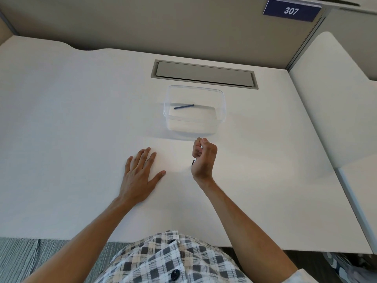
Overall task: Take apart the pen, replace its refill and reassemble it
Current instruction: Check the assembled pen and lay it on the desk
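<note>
Pen clenched in right hand, left hand flat and released on desk; probably reassembled or about to be dismantled, refill lying in far container.

A refill lies in the tub on the tabletop, beyond my hands, before the hatch.
</note>
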Demonstrator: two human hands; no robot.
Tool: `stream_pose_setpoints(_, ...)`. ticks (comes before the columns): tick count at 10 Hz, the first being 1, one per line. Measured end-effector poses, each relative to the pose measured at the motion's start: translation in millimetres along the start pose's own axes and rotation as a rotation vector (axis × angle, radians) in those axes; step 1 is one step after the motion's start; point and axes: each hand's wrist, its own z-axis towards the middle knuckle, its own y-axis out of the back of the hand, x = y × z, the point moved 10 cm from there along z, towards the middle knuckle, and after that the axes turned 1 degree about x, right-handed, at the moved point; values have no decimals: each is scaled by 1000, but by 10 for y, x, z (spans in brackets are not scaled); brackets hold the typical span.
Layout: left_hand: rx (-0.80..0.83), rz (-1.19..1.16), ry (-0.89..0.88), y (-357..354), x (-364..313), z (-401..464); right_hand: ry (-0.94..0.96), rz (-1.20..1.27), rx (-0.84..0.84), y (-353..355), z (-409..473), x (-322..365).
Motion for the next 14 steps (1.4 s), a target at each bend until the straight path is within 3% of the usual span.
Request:
stream_pose_setpoints(4, -9, -1, -2, 4, 4, -5, -52, 15, 31, 45, 51, -31)
stream_pose_setpoints(6, -16, -1, -7, 0, 8, -3, 24, -173, 57, 259, 68, 58)
stream_pose_setpoints(7, -22, -3, -6, 5, 24, 0, 82, -296, -30, 476, 32, 158)
stream_pose_setpoints(10, -20, 0, -7, -11, 20, 5, 93, -355, -144, 753, -92, 270)
stream_pose_setpoints(14, -22, -22, -8, -9, 12, 0, 10, -362, -152, 912, -197, 46)
